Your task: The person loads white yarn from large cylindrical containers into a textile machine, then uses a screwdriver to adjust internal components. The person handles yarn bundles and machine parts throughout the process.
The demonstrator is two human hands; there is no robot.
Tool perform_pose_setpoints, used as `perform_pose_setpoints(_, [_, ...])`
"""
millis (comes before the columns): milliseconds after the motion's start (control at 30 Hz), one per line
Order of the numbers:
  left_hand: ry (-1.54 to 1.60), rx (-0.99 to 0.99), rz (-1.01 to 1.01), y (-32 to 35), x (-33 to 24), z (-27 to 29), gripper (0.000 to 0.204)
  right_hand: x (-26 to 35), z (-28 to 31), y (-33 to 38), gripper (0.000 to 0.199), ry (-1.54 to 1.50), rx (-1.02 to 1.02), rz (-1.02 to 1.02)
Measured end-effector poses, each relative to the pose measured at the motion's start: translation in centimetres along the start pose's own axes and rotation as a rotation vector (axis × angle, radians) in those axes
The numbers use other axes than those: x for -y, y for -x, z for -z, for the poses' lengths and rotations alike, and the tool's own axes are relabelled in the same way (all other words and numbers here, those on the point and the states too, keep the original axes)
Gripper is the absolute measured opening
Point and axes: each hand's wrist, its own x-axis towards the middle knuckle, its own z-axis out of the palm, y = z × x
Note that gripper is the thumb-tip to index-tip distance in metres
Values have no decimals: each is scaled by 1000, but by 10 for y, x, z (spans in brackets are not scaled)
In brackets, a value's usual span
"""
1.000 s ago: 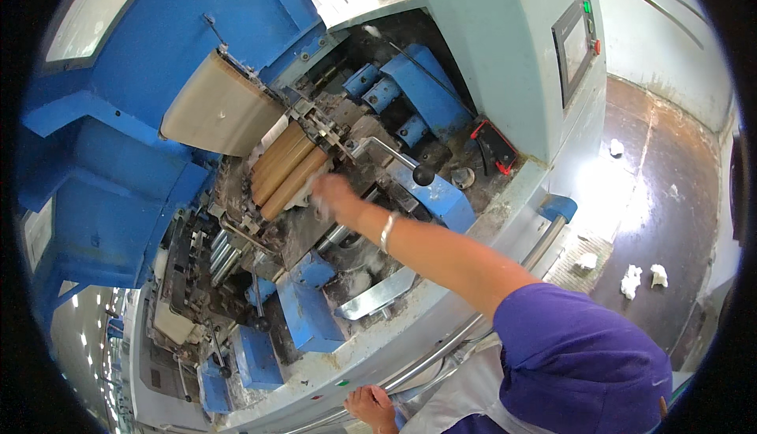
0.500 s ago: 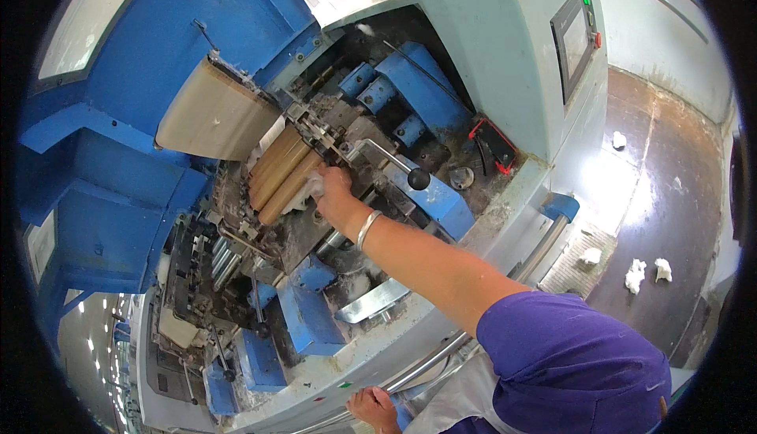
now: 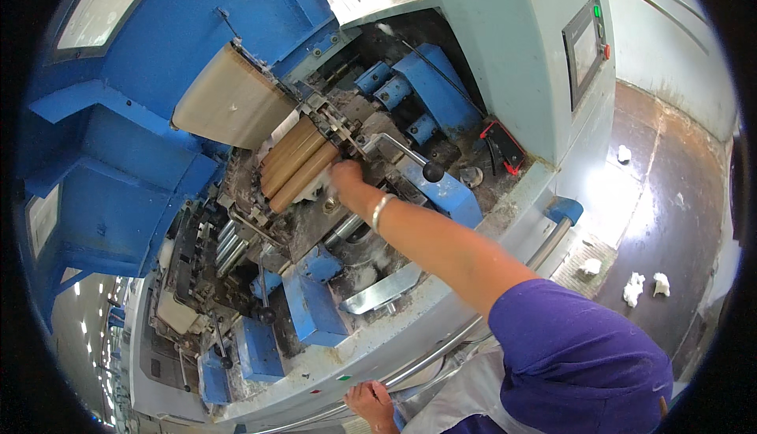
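Note:
My right hand (image 3: 345,180) reaches into the opened machine, at the right end of a row of tan rollers (image 3: 300,167). Its fingers are closed and pointed down among the parts, and what they hold is hidden. White cotton fluff (image 3: 322,189) lies beside the fingertips, under the front roller. Above the rollers a cream-coloured curved cover (image 3: 234,103) is tilted up. At the lower edge, my left hand (image 3: 371,404) is closed over the metal rail (image 3: 422,370) along the machine's front.
A lever with a black ball knob (image 3: 433,171) sticks out right of my right hand. Blue brackets (image 3: 314,308) and a shiny metal plate (image 3: 384,289) stand in front. The raised blue hood (image 3: 189,24) hangs at left. White tufts (image 3: 633,289) lie on the floor.
The whole view has shifted slightly, the machine appearing farther right. My right hand stays at the roller ends, its fingers now lower and less visible. My left hand remains on the rail.

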Motion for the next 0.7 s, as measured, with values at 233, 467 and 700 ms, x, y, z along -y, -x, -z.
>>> perform_pose_setpoints(233, [162,-6,157,-8,-29,31,22,18,-4,81,33,-387,-279,252])
perform_pose_setpoints(467, [220,-432,730,-12,3,31,35,-5,5,43,23,-1052,-697,55])
perform_pose_setpoints(700, [-103,-134,704,15,60,13,72,1,-15,8,22,-1586,-618,-71])
